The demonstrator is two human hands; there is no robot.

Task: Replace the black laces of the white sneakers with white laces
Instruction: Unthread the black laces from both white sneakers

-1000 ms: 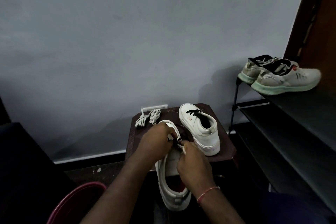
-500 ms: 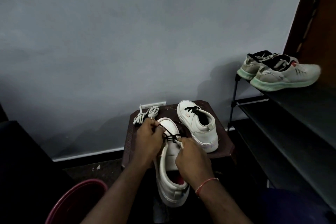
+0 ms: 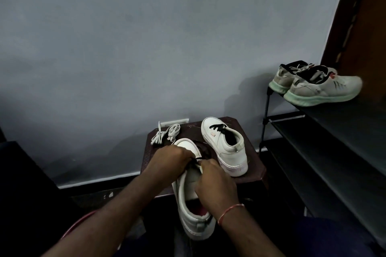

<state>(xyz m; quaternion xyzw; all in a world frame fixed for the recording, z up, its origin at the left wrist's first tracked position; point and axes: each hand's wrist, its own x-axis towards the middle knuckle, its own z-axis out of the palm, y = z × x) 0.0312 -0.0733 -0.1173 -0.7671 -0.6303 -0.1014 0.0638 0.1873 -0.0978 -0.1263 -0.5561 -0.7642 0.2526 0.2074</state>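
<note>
The black lace [image 3: 197, 159] shows as a short strand across the near sneaker [image 3: 189, 190], which lies toe toward the wall and heel toward you, overhanging the stool [image 3: 253, 173]. Your left hand [image 3: 170, 160] pinches that strand from the left; your right hand [image 3: 216, 183], equally close, clamps the eyelet edge. Pulling leftward, across the shoe's length, looks right. The white laces [image 3: 166, 134] lie just beyond your left hand.

Black lace [image 3: 197, 159] mostly under left hand [image 3: 169, 160] and right hand [image 3: 215, 181]
</note>
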